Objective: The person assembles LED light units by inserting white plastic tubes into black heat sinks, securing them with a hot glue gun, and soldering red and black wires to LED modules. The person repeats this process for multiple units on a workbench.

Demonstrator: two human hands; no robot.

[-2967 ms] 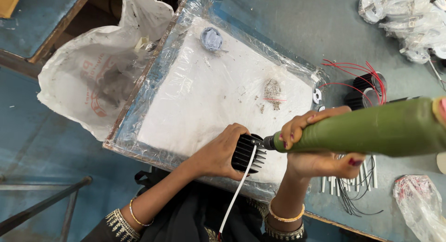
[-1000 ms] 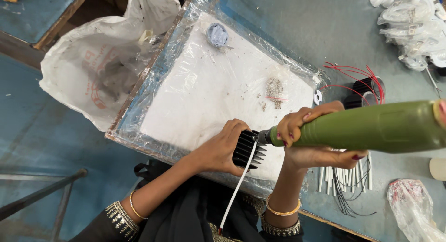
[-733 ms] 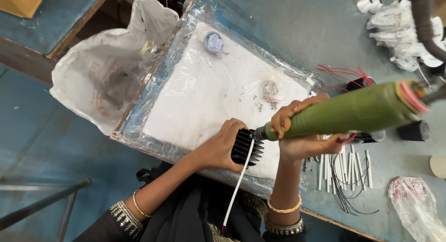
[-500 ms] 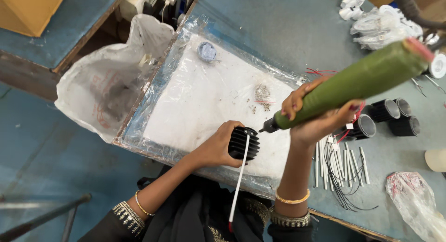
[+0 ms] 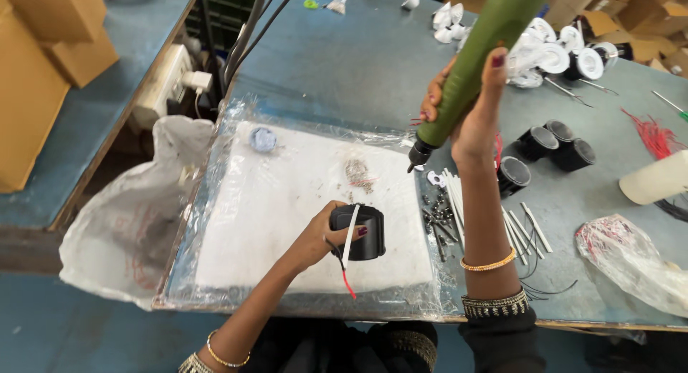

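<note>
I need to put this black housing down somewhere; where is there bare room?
Free: the white pad between the small round disc and the left hand. Crowded: right of the pad, with loose screws, white sleeves and black housings.

An assembly workshop is shown — a blue workbench [image 5: 344, 65] is strewn with black housings [image 5: 555, 147], white fittings [image 5: 566, 54], loose screws [image 5: 438, 219] and wires [image 5: 652, 133], with cardboard boxes [image 5: 39, 72] stacked alongside.

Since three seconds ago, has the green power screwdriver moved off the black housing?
Yes. The green screwdriver in the right hand has lifted up and away from the black housing, which the left hand holds over the white pad.
</note>
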